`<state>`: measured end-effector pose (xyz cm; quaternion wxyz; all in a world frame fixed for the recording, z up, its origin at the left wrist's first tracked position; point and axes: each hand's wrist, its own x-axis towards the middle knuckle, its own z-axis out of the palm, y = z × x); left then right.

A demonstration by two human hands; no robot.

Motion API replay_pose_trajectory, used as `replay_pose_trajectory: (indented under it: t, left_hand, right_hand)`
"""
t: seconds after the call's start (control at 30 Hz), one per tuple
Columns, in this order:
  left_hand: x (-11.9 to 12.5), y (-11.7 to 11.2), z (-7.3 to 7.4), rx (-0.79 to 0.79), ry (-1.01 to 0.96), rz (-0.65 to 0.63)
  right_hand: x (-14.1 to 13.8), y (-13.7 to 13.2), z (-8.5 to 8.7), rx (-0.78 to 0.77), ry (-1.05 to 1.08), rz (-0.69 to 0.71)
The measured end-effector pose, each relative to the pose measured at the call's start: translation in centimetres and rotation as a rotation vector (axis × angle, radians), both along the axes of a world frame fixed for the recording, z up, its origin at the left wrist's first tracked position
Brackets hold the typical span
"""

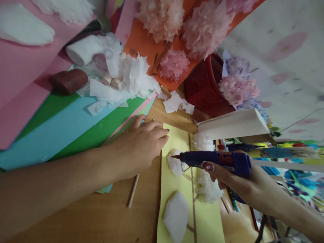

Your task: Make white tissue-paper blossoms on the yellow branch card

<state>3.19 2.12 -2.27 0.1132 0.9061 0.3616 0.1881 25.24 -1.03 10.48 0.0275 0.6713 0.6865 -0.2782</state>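
Note:
My right hand [234, 181] is closed round a blue glue gun [220, 160], whose nozzle points left at a white tissue puff [176, 165] on a yellow sheet [206, 223]. My left hand [141, 144] lies flat with its fingers stretched out, its fingertips on the yellow sheet's left edge and its palm over stacked coloured paper [65, 129]. Two more white puffs [206, 187] sit along a brown drawn stem on the sheet, and a flat white piece [175, 216] lies lower down.
A thin wooden stick [133, 190] lies on the wooden table [102, 224]. White tissue scraps [128, 80], a tissue roll [85, 49], a red basket [203, 87], pink tissue flowers [204, 26] on an orange sheet and a rolled white paper [232, 123] crowd the far side.

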Motion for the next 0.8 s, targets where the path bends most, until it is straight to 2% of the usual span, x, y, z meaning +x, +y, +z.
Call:
replay_pose_trajectory:
  t: [0.13, 0.23, 0.43, 0.57, 0.67, 0.8]
  left_hand:
    - [-0.2, 0.0, 0.6, -0.038, 0.021, -0.025]
    - [-0.2, 0.0, 0.6, -0.047, 0.017, -0.032]
    - [-0.2, 0.1, -0.5, -0.001, -0.009, -0.030]
    - [-0.2, 0.1, -1.0, 0.062, -0.037, -0.020]
    - [-0.3, 0.0, -1.0, 0.076, -0.025, -0.021]
    - [-0.5, 0.1, -1.0, 0.097, -0.019, -0.028]
  right_hand:
    - [0.3, -0.8, -0.4, 0.138, -0.033, 0.070]
    - [0.4, -1.5, -0.6, 0.200, -0.034, 0.181]
    - [1.2, -2.5, -1.1, 0.182, -0.042, 0.395]
    - [2.2, -3.2, -1.3, 0.286, -0.045, 0.493]
    - [2.5, -3.5, -1.3, 0.343, -0.052, 0.476]
    - [1.9, -3.4, -1.3, 0.266, 0.007, 0.375]
